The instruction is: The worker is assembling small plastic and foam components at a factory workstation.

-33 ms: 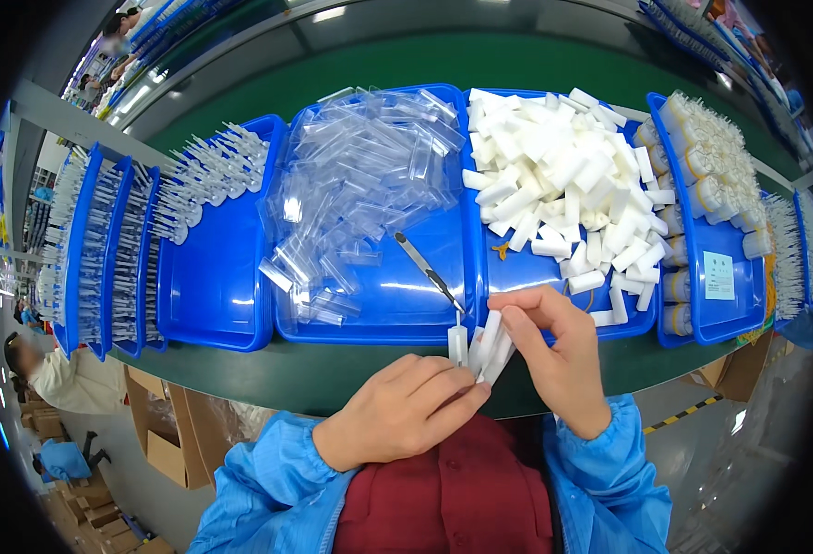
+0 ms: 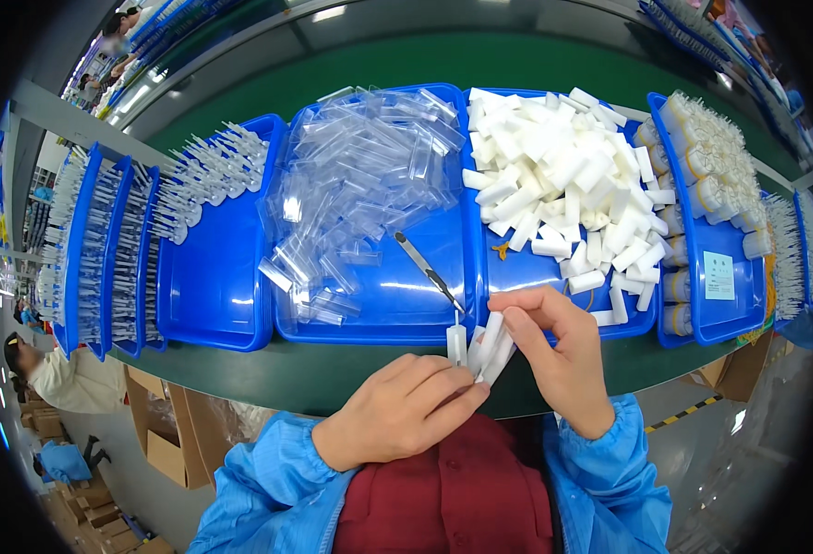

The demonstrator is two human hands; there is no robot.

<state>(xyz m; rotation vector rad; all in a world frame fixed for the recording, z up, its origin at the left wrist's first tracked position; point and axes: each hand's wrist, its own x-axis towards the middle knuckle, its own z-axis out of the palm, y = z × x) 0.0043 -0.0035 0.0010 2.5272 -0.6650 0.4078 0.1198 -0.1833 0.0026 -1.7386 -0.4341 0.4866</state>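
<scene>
My left hand (image 2: 413,408) is closed, its fingers curled round several short white pieces held upright above the tray's front edge. One of them, a white piece with a thin pale stem (image 2: 457,343), stands up at the left of the bunch. At the right of the bunch, my right hand (image 2: 559,346) pinches a white foam cylinder (image 2: 491,332) between thumb and forefinger. The lower ends of these pieces are hidden behind my left fingers. Just beyond them, a pair of tweezers (image 2: 422,263) lies slanted in the middle tray, its tip close to the stem.
Clear plastic sleeves (image 2: 360,175) are heaped in one blue tray (image 2: 397,314), white foam cylinders (image 2: 563,166) in the blue tray (image 2: 517,272) beside it. Trays of white stemmed parts (image 2: 217,166) stand left, stacked bundles (image 2: 706,148) right. Cardboard boxes (image 2: 167,443) stand on the floor.
</scene>
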